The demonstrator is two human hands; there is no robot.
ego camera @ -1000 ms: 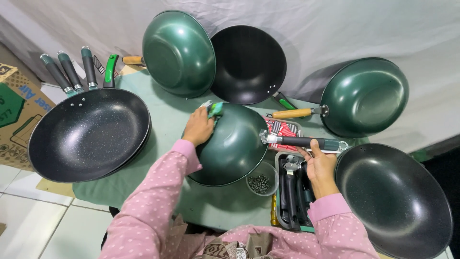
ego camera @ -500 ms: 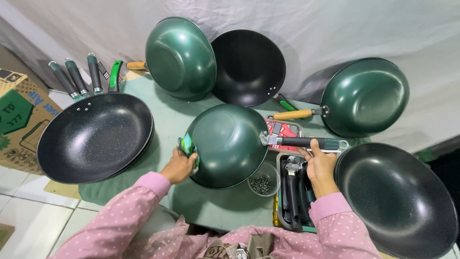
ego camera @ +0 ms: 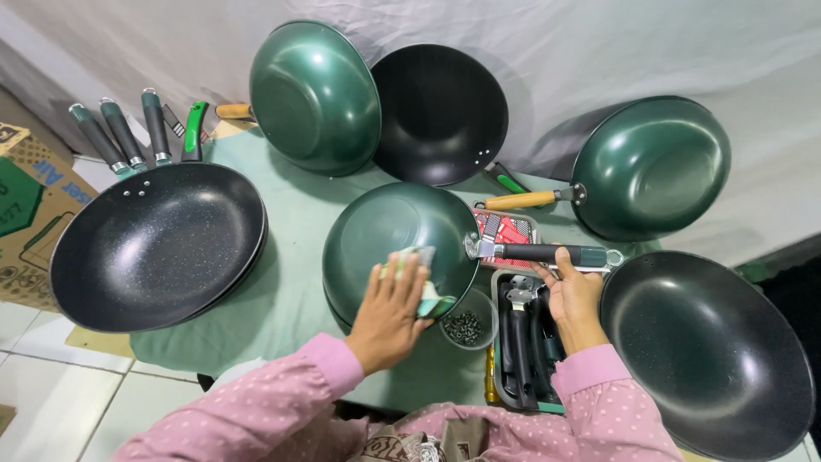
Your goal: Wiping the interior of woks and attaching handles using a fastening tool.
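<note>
Moved since half a second before: left hand (ego camera: pixel 389 312), earlier at the left rim of the upturned green pan (ego camera: pixel 398 248), now lay flat across the pan's near side, fingers spread, pressing a pale green cloth (ego camera: pixel 419 278) against the dark green underside. Grip of that hand loose, palm down on the cloth rather than closed round it. Unchanged meanwhile: right hand (ego camera: pixel 573 299), grip closed on the black handle (ego camera: pixel 547 253) of the same pan, handle pointing right. Pan itself rested bottom-up near the middle of the pale green tabletop (ego camera: pixel 291 282), where it had been.

Cardboard box (ego camera: pixel 26 214) stood at the far left edge, brown with a dark green panel and light lettering, partly cut off by the frame. Small red printed packet (ego camera: pixel 506 229) lay under the handle, just behind the right hand. Grey tray (ego camera: pixel 523 342) of black handles sat below that hand, with a small clear cup of dark screws (ego camera: pixel 464 327) beside it, near the left fingertips. Black speckled pan (ego camera: pixel 158 244) lay to the left.
</note>
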